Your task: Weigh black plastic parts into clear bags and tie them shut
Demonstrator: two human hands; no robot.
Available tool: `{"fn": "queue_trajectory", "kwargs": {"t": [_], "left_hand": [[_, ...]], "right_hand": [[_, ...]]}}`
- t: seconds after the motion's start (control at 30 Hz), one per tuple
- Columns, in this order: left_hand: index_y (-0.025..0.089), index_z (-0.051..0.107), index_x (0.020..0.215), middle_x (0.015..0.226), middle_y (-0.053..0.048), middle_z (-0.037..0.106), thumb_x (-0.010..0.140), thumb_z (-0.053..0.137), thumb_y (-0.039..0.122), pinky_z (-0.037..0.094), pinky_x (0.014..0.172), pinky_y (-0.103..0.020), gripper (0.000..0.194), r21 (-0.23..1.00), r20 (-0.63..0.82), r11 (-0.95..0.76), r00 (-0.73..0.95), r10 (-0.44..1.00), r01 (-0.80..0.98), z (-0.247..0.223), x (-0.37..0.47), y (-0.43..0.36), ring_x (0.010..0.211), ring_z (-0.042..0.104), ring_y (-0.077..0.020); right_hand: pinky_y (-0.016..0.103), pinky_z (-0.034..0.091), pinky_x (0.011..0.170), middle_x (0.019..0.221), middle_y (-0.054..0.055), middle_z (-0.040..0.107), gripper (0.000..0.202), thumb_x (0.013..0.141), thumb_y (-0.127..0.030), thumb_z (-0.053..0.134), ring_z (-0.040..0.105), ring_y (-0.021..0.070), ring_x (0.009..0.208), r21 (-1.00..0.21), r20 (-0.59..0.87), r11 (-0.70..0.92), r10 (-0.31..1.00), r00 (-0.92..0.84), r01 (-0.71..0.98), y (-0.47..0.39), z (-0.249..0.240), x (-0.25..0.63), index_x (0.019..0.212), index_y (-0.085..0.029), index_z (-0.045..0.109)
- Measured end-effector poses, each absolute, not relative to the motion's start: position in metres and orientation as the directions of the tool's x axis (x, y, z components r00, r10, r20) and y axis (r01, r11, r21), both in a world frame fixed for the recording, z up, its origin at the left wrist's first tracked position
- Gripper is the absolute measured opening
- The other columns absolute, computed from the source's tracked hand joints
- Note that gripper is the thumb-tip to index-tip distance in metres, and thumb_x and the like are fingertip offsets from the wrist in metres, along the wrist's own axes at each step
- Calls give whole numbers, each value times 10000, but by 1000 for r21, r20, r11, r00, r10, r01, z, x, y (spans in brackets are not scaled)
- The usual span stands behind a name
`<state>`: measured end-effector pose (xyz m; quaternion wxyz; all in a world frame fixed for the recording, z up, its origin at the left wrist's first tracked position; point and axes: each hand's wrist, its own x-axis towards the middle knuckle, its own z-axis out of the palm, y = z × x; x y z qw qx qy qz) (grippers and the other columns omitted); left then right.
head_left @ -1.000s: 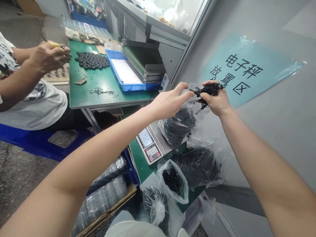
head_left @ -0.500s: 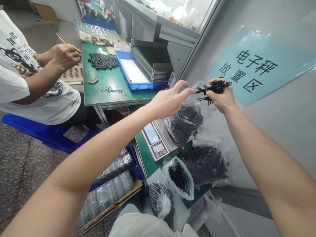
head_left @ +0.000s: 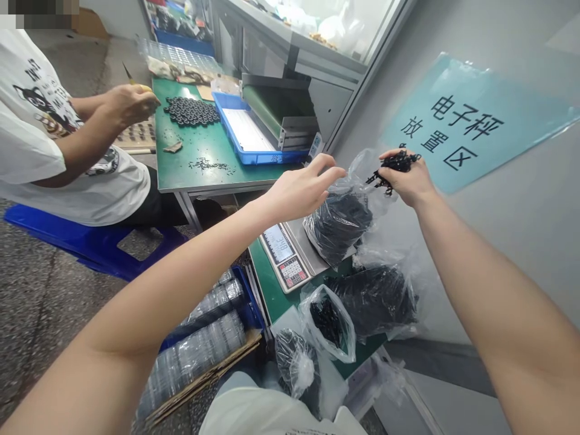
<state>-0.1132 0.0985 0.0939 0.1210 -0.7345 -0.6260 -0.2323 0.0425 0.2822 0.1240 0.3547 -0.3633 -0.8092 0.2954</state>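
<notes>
Black plastic pieces fill the right hand, right of centre in the frame, its fingers and thumb closed around the clump. To its left, the left hand has its fingers loosely bent beside the mouth of a clear bag; whether it pinches the film I cannot tell. That bag, packed with dark contents, sits on a scale with a lit display, at the centre.

Below it, on a green table, an open bag shows more black pieces inside. Another full bag lies to its right, and a tied one is just left of it. Clear plastic packs stand at the lower left.

A blue sign hangs on the wall at upper right. At upper left, a co-worker's hands hold a pointed tool beside a workbench bearing black rings and a blue tray.
</notes>
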Motion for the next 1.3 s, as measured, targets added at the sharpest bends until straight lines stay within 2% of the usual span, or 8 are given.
{"fn": "queue_trajectory", "kwargs": {"t": [0.17,0.43,0.53,0.7,0.8,0.97,1.1,1.3], "left_hand": [[161,373,1217,1259,-149,415,846,376,176,395,496,-240,371,140,481,-164,78,873,977,88,-119,87,811,570,-174],[178,433,1138,1197,-118,481,847,365,197,451,603,-273,299,353,476,-164,-26,879,921,53,-125,55,696,566,-126],[184,487,1070,1097,-98,548,835,380,196,467,676,-326,258,595,282,-109,-80,956,796,10,-104,43,694,567,-145],[162,535,941,902,-81,630,771,435,142,487,645,-287,199,794,10,7,-24,1000,608,-80,-42,27,670,590,-154],[150,544,921,856,-74,638,755,444,140,478,592,-256,195,834,-87,84,-21,996,546,-115,-9,20,599,582,-135],[164,560,900,832,-42,629,749,445,142,460,610,-235,192,876,-183,170,-16,983,452,-135,14,10,598,567,-119],[152,513,986,891,-55,594,778,475,223,449,641,-266,223,869,-266,300,-140,954,393,-137,25,7,604,552,-127],[109,430,1088,705,-1,557,800,552,332,447,597,-276,384,807,-455,539,-328,828,241,-148,51,18,592,549,-137]], "right_hand": [[285,466,518,635,-49,457,230,571,-22,516,477,107,512,-940,279,324,910,-307,108,274,142,40,690,-216,480],[195,475,563,710,-49,582,259,628,-34,468,591,118,859,-924,371,347,916,-153,-163,220,186,113,607,-289,506],[198,479,519,745,-79,618,285,560,-73,549,586,140,954,-960,277,272,956,-92,-66,180,164,157,589,-357,553],[262,449,385,892,-32,642,293,524,-267,728,606,172,533,-982,-173,-160,975,-137,103,118,58,210,740,-303,532],[308,508,498,953,28,621,295,616,-402,667,604,164,583,-964,-153,-110,974,-169,240,90,-19,220,823,-246,524],[412,512,696,857,54,590,231,659,-377,596,595,223,727,-908,-139,-41,968,-208,416,65,-103,216,818,-211,567],[441,381,941,1014,79,541,251,641,-206,553,510,269,1037,-817,-127,72,945,-301,572,67,-125,211,884,-219,617],[404,341,985,1160,92,486,391,641,-59,556,445,268,1144,-633,-271,197,850,-452,749,84,-123,196,989,-218,634]]}}
